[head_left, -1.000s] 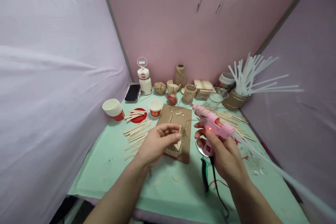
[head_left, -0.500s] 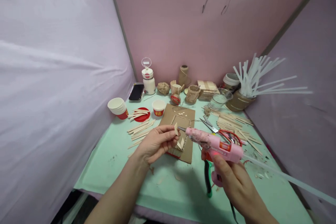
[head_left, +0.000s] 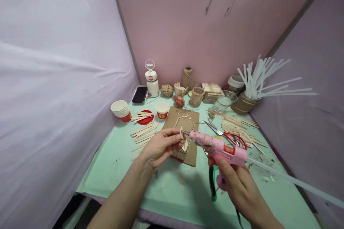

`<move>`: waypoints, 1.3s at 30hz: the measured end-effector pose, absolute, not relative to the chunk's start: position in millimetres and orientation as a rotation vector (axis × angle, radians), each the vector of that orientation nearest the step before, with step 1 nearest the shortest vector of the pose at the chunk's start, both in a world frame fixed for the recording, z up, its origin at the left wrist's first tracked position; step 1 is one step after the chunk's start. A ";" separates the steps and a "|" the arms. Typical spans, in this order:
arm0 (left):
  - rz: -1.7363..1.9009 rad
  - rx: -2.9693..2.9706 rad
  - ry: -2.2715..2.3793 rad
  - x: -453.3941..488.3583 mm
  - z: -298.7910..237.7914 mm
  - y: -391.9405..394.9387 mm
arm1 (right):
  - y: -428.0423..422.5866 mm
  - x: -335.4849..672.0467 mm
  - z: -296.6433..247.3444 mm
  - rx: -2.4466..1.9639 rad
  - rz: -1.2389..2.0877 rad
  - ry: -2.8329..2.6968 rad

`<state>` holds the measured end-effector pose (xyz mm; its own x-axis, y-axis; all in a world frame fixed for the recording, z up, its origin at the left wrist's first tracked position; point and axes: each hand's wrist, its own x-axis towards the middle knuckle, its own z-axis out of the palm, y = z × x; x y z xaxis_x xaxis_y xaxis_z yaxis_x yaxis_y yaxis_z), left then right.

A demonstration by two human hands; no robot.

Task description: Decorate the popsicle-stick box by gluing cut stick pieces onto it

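Observation:
Between thumb and fingers, my left hand (head_left: 163, 145) pinches a small cut piece of wooden stick (head_left: 181, 133), held upright. My right hand (head_left: 239, 182) is wrapped round the grip of a pink glue gun (head_left: 215, 144), whose metal nozzle points left and meets or nearly meets the wood piece. A long white glue stick (head_left: 295, 180) runs out of the gun's back. Below the hands lies a brown cardboard sheet (head_left: 191, 157) with a twine-edged rectangle and pale wood pieces (head_left: 185, 146) on it, partly hidden by my left hand.
Red-handled scissors (head_left: 233, 137) and green-and-black pliers (head_left: 213, 182) lie near the glue gun. Loose wooden sticks (head_left: 143, 132) spread at left, more at right. Paper cups (head_left: 120, 110), a red plate (head_left: 147, 121), a twine ball (head_left: 167, 91) and a pot of glue sticks (head_left: 245, 103) stand farther back.
The wood piece has turned slightly in my left fingers, and the glue gun's nozzle has shifted a little left and down along it. Both hands keep their hold.

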<state>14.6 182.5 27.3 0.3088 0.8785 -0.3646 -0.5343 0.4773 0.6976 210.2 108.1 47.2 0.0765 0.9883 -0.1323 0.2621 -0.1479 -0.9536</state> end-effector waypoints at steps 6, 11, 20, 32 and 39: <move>0.988 0.509 0.791 14.2 27.1 182.9 | 107.8 209.1 48.1 -1.540 1.126 -1.273; 1.002 0.503 0.826 14.2 29.0 182.9 | 106.7 210.1 46.5 -1.551 1.134 -1.274; 1.060 0.583 0.899 15.9 30.0 182.7 | 112.2 230.5 32.4 -1.464 1.059 -1.557; 1.122 1.194 1.346 8.8 37.9 206.1 | 98.8 260.6 16.3 -1.436 1.060 -1.103; 0.741 1.943 1.795 20.9 45.0 224.5 | 98.2 323.2 -0.6 -1.812 0.637 -1.045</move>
<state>20.9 224.5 45.0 0.0387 0.9926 0.1155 0.7851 -0.1017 0.6110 323.2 98.2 -0.6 0.5055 0.8628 0.0096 0.3872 -0.2169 -0.8961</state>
